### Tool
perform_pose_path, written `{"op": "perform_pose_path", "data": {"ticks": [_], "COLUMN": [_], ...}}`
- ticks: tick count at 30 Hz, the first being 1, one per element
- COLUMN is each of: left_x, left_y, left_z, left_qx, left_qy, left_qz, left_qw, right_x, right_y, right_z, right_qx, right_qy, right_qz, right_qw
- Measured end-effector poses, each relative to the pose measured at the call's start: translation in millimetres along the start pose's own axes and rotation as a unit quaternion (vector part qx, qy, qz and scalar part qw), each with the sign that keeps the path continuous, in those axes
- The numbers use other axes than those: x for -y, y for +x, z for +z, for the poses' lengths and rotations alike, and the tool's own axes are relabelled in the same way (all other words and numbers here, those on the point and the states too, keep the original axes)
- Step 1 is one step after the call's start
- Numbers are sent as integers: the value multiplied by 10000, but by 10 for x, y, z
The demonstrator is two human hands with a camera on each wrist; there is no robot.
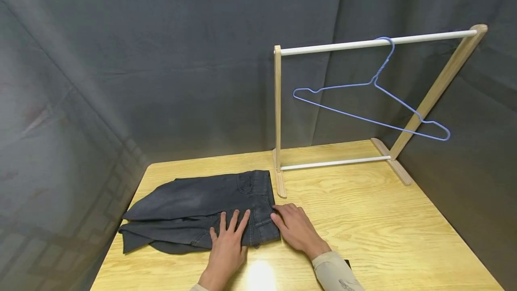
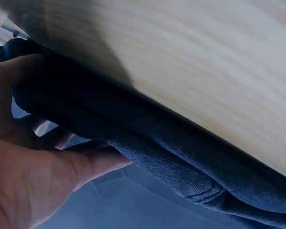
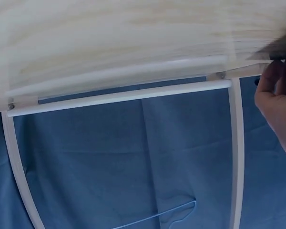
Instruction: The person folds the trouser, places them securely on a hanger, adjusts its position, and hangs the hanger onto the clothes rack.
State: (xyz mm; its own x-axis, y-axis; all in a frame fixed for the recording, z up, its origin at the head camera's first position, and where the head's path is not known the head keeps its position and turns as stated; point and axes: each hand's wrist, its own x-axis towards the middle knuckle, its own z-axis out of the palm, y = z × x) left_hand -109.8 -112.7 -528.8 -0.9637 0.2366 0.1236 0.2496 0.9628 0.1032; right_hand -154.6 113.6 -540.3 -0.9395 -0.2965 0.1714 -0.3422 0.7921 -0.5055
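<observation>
A pair of dark jeans [image 1: 194, 199] lies folded lengthwise on the wooden table, legs to the left and waistband to the right. My left hand [image 1: 227, 246] rests on the upper part of the jeans with its fingers spread. In the left wrist view, the left thumb and fingers [image 2: 107, 162] lie along the near side of the dark denim [image 2: 171, 157]. At the waistband edge, my right hand [image 1: 298, 229] holds the cloth between thumb and curled fingers. Only part of the right hand [image 3: 279, 98] shows at the right wrist view's edge.
Behind and to the right stands a rack with wooden posts [image 1: 278, 107] and a white top rod [image 1: 331, 48]. A blue hanger [image 1: 343, 85] hangs from it. The rack's left foot [image 1: 280, 187] is close to the waistband. Grey cloth [image 1: 202, 66] surrounds the table [image 1: 363, 219].
</observation>
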Motion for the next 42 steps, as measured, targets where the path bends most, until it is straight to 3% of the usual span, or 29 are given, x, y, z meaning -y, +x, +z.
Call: {"op": "perform_pose_path", "data": {"ticks": [6,22,28,35,42], "left_x": [1,45,47,19,10], "left_y": [13,-35,-2,46,70], "left_z": [-7,66,61,73,43], "left_qx": [-122,44,119,69,172], "left_qy": [196,330,341,282,141], "left_qz": [83,0,23,174,229], "left_qw": [9997,9994,9993,9994,9995], "right_x": [54,100,71,38,-3], "right_y": [92,299,339,336,359], "right_z": [0,142,151,107,34], "right_qx": [113,877,811,663,576], "right_qy": [135,838,851,1061,1445], "right_qz": [-110,19,-299,-210,-451], "right_qw": [9998,9926,9926,9919,9868]}}
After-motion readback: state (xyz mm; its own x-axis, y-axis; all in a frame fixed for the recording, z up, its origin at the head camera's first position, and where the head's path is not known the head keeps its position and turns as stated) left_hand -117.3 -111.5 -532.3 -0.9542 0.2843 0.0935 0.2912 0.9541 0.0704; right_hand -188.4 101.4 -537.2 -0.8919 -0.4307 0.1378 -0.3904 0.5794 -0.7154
